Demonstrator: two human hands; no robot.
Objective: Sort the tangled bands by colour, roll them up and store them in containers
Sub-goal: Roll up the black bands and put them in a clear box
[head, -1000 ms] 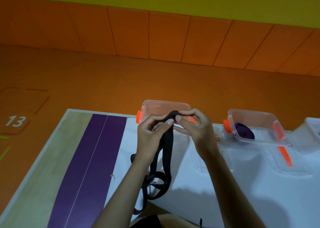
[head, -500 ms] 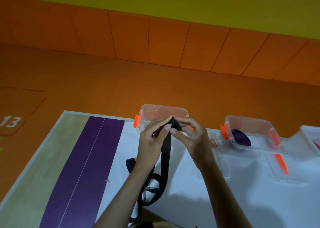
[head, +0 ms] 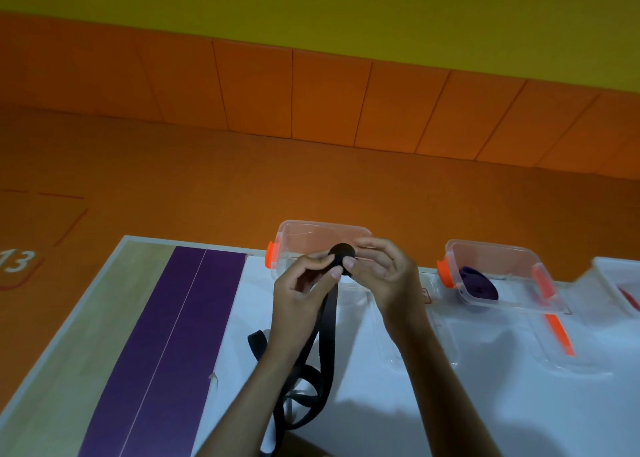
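Seen from the head view, the job looks partway through. A purple roll (head: 479,283) already lies in the right-hand container (head: 498,252). Something red (head: 631,299) shows in a third tub (head: 614,271) cut off at the edge, too little to name. The black band (head: 330,325) is being wound up above the bench (head: 502,415). The right hand (head: 391,276) has its grip pinched round a small tight coil (head: 341,252), and the left hand (head: 294,300) pinches the flat strap just below it. I'd say most of the length is not yet wound, since the rest hangs limp and loops in a loose tangle toward the near edge. Behind the hands sits a clear container (head: 322,230) with nothing showing inside. The band looks flat and matte. The tubs are thin see-through plastic with rounded corners and orange latches, and a clear lid (head: 581,356) lies flat nearby.
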